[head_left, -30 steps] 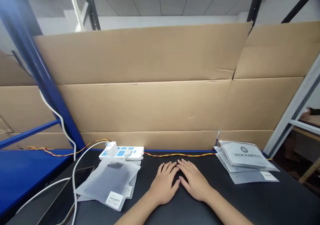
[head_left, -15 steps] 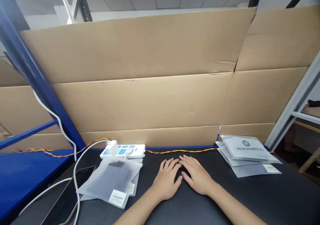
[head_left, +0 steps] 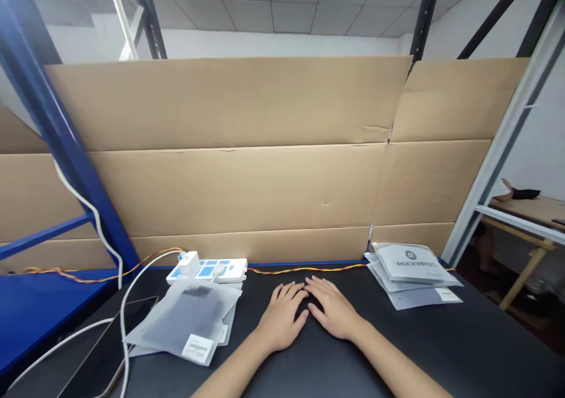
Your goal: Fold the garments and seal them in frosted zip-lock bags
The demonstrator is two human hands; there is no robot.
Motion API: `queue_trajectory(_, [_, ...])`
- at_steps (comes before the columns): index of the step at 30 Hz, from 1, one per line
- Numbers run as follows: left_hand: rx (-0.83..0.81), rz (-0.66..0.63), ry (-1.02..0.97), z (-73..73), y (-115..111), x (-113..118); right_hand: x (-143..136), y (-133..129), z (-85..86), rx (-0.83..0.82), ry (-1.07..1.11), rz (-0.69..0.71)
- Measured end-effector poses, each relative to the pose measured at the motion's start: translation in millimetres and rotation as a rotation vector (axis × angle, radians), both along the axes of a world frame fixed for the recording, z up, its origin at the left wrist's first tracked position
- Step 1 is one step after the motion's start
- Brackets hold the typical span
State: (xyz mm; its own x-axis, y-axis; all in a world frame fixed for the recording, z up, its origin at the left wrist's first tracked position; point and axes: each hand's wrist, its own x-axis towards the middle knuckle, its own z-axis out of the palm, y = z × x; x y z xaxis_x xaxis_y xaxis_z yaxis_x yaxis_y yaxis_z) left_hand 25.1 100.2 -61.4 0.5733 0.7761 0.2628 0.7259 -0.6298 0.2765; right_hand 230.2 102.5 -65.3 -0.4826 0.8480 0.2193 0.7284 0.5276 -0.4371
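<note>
lying palm-down on black table [head_left: 463, 339]: left hand [head_left: 281, 317], right hand [head_left: 333, 309].

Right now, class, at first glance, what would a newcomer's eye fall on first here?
Probably the left hand and right hand, lying flat at the lower middle on the black table, fingertips close together. Next might come the cardboard wall rising behind them. Then perhaps the frosted bags left of the hands, and the packet stack marked ROCKBROS to their right.
</note>
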Motion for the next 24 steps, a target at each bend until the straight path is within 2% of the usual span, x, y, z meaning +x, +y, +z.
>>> queue_trajectory(10, [-0.032,0.016,-0.029,2.4,-5.1,1.4,3.8,-1.4,-0.9,0.009,0.008,0.004])
queue_trajectory(12, [-0.049,0.027,-0.031,7.4,-6.6,3.2,4.0,-0.8,-1.1,0.005,0.013,0.007])
queue_trajectory(15, [-0.202,-0.017,0.036,33.3,-4.7,-2.1,4.6,-0.3,-1.7,0.000,0.026,0.014])
queue_trajectory(18, [-0.449,-0.118,0.155,76.7,4.3,-28.9,5.5,-0.6,-1.7,0.004,0.046,0.006])
queue_trajectory(21, [-0.429,0.026,0.146,112.1,16.7,-76.2,6.2,-1.3,-1.1,0.008,0.061,-0.008])
queue_trajectory(24, [-0.418,0.260,0.202,123.0,27.6,-124.6,5.8,-1.4,-1.8,0.003,0.069,-0.010])
